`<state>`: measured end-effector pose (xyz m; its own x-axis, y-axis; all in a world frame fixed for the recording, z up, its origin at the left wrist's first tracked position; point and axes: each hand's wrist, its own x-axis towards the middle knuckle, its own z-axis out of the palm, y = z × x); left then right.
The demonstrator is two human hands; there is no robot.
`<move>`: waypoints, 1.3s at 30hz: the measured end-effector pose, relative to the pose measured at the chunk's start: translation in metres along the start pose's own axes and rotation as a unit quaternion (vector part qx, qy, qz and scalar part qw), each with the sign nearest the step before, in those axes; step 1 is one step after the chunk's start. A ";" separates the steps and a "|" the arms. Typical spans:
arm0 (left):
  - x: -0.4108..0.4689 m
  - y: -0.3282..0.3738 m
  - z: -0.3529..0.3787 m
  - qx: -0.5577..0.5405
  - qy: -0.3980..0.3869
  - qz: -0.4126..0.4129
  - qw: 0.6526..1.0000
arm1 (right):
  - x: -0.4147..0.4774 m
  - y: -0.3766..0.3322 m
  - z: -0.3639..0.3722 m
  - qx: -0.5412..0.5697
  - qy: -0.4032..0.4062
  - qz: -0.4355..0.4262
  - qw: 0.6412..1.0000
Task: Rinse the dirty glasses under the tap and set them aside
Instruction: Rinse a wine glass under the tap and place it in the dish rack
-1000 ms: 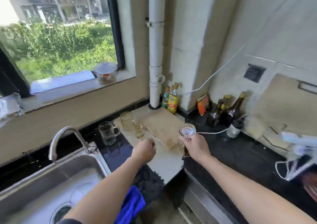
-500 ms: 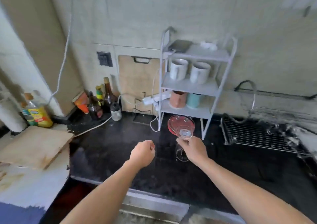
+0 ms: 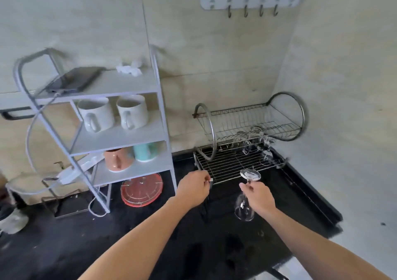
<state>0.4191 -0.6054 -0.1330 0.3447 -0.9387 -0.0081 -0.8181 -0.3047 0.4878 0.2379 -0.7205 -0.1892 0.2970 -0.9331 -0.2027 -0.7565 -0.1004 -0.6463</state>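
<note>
Across a black desk (image 3: pixel 64 247) against a pale tiled wall: at left, white three-tier shelf unit (image 3: pixel 120 84), carrying a dark phone (image 3: pixel 75 79) on top, two white mugs (image 3: pixel 96 114) on the middle tier, a pink mug (image 3: pixel 117 158) and a teal mug (image 3: pixel 146 151) on the lowest. To the right, chrome wire dish rack (image 3: pixel 227 163), backed into the corner, with clear glasses (image 3: pixel 266 153) lying on its lower grid toward the far right. High on the wall, white hook rail (image 3: pixel 249 0). Beneath the shelf unit, red ribbed tray (image 3: pixel 141 190) flat on the desk. Before the rack's front edge, both hands: left hand (image 3: pixel 193 189) clenched, knuckles just beside the rack's front-left corner, contact with the wire impossible to tell; right hand (image 3: pixel 258 196) pinching the stem of a wine glass (image 3: pixel 243 210), held upside down, foot uppermost, bowl hanging downward over the desk, just short of the rack.
</note>
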 end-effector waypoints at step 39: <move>0.148 0.082 0.081 0.234 0.162 0.013 0.959 | 0.265 0.049 -0.012 0.008 -0.034 -0.005 0.999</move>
<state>0.3655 -0.7827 -0.1649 0.3834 -0.8709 0.3075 -0.9195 -0.3912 0.0387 0.2723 -0.9766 -0.2651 0.3439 -0.9067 -0.2443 -0.7437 -0.1041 -0.6603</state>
